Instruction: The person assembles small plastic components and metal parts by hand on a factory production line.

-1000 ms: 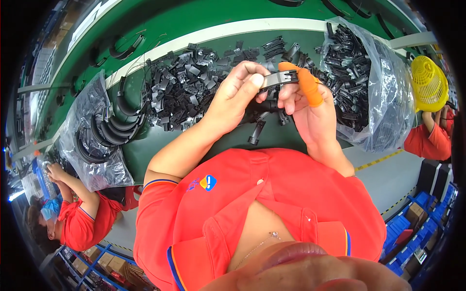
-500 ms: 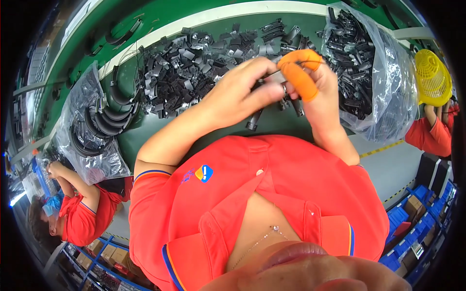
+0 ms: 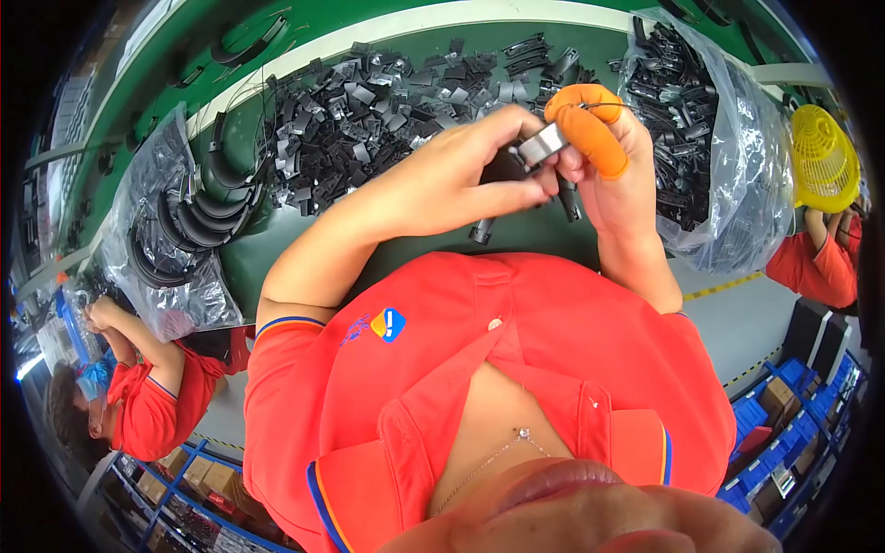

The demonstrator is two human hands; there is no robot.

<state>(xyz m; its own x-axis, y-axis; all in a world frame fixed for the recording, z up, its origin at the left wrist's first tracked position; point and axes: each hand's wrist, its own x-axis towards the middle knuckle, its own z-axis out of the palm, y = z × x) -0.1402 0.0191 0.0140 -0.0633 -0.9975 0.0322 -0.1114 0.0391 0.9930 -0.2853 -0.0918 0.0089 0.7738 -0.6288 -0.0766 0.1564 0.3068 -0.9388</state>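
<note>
Over the green table, both hands meet at a small black part with a shiny silver band (image 3: 542,145), its exact kind unclear. My left hand (image 3: 470,170) grips it from the left, thumb and fingers closed around its end. My right hand (image 3: 613,152), with orange finger cots on two fingers, pinches the other side. A thin dark wire (image 3: 604,104) runs across the upper orange cot. Just below the hands, narrow black pieces (image 3: 481,230) lie on the table, partly hidden by the fingers.
Small black plates (image 3: 346,129) form a wide heap behind my left forearm. A clear bag (image 3: 737,166) of slim black parts lies at the right, beside a yellow basket (image 3: 820,157). Curved black headbands (image 3: 207,221) rest on plastic at the left. Co-workers sit on both sides.
Both hands have shifted slightly to the right. The held part has turned, and its silver band now shows more fully between the fingers.
</note>
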